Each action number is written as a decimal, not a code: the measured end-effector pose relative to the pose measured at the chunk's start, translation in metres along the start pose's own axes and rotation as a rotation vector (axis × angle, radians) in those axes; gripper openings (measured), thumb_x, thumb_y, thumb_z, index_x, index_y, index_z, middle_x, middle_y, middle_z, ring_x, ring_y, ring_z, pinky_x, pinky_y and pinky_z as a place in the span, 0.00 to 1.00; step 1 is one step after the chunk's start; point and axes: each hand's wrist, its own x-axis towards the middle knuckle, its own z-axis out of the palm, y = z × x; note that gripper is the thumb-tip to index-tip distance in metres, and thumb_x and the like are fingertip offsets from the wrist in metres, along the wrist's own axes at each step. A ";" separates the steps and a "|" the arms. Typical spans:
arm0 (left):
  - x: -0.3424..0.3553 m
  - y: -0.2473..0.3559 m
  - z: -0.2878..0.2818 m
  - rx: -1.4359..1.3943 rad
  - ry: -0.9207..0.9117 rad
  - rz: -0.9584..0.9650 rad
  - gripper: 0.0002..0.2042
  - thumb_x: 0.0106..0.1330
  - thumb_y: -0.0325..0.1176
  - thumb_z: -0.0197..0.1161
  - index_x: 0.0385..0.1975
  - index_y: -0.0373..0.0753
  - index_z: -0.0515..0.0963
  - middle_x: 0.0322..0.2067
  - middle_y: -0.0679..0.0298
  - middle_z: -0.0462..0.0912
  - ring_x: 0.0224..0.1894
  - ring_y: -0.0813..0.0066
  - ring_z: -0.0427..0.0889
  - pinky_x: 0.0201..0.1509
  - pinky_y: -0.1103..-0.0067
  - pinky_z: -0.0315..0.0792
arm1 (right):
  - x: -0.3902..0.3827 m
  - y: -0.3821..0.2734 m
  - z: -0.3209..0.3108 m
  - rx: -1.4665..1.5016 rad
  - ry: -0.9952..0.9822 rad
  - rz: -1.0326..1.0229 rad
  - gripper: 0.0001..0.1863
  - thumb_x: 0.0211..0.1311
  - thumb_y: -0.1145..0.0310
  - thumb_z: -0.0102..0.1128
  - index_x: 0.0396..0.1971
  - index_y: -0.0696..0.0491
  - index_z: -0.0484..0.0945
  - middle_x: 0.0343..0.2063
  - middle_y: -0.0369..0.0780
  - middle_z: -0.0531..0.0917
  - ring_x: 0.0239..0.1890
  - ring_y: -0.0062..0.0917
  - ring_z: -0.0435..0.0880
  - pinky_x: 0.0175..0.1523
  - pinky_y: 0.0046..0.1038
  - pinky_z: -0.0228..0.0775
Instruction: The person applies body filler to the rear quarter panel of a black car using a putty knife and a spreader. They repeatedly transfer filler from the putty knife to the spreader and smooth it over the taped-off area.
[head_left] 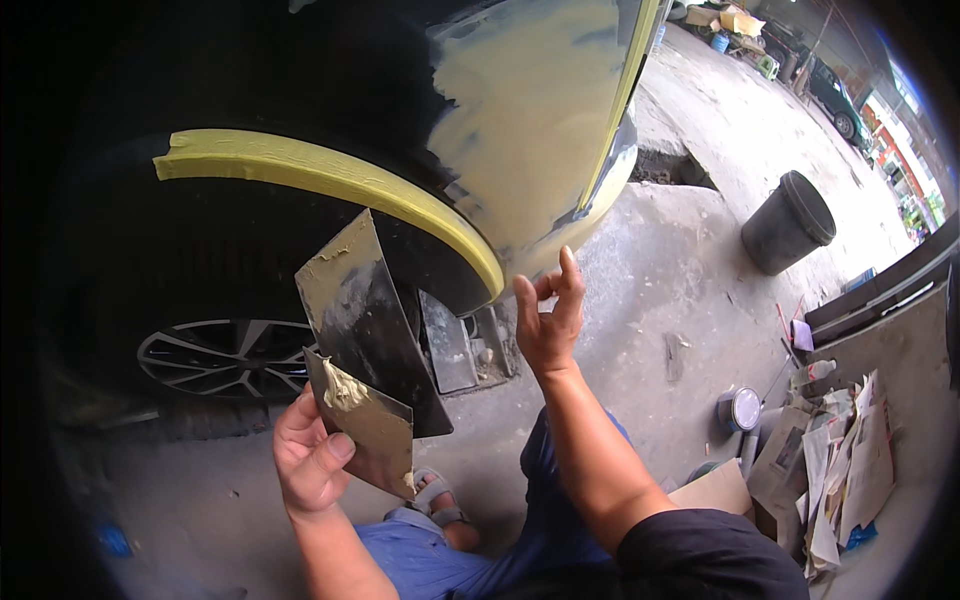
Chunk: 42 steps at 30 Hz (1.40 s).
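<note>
My left hand (pixel 313 455) is closed on a filler spreader (pixel 372 428), a thin rectangular blade with a lump of yellowish putty on its upper corner. Just behind it, a larger dark board (pixel 370 315) with putty smeared along its top edge points upward. The fingers behind the blade are hidden, so whether they also grip the board is unclear. My right hand (pixel 553 325) is raised beside the car's rear corner, empty, with index finger and thumb stretched out and apart. Ahead of it, a broad beige putty patch (pixel 525 120) covers part of the black car body.
Yellow masking tape (pixel 330 180) follows the wheel arch above the spoked wheel (pixel 240 358). A black bucket (pixel 790 222) stands on the concrete at right. Nearer are a tin (pixel 740 409), a plastic bottle (pixel 813 373) and stacked paper and cardboard (pixel 825 465).
</note>
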 end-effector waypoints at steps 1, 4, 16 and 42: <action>-0.001 0.001 -0.001 0.006 -0.006 0.000 0.27 0.56 0.23 0.68 0.58 0.31 0.72 0.52 0.53 0.82 0.53 0.66 0.83 0.60 0.74 0.75 | 0.009 -0.015 -0.001 -0.021 -0.013 -0.154 0.35 0.57 0.68 0.72 0.63 0.56 0.66 0.33 0.37 0.80 0.36 0.31 0.74 0.48 0.35 0.67; -0.002 0.004 -0.004 0.003 -0.025 0.010 0.27 0.56 0.23 0.68 0.59 0.31 0.71 0.52 0.53 0.82 0.52 0.65 0.83 0.60 0.74 0.75 | 0.042 -0.072 -0.008 -0.102 -0.120 -0.460 0.35 0.53 0.71 0.70 0.63 0.54 0.67 0.52 0.41 0.80 0.54 0.36 0.73 0.61 0.42 0.59; -0.008 0.003 -0.022 -0.018 0.007 0.096 0.29 0.57 0.20 0.66 0.62 0.31 0.68 0.54 0.54 0.81 0.46 0.66 0.86 0.38 0.71 0.87 | 0.005 -0.057 0.003 -0.256 -0.350 -0.355 0.45 0.50 0.73 0.71 0.68 0.58 0.58 0.67 0.48 0.67 0.70 0.48 0.59 0.72 0.53 0.46; -0.013 -0.002 -0.058 -0.017 -0.101 0.126 0.29 0.62 0.16 0.59 0.65 0.31 0.63 0.59 0.55 0.76 0.46 0.57 0.86 0.32 0.60 0.88 | -0.034 -0.017 -0.006 -0.133 -0.344 -0.017 0.40 0.67 0.60 0.59 0.71 0.61 0.51 0.69 0.60 0.57 0.73 0.54 0.54 0.74 0.50 0.45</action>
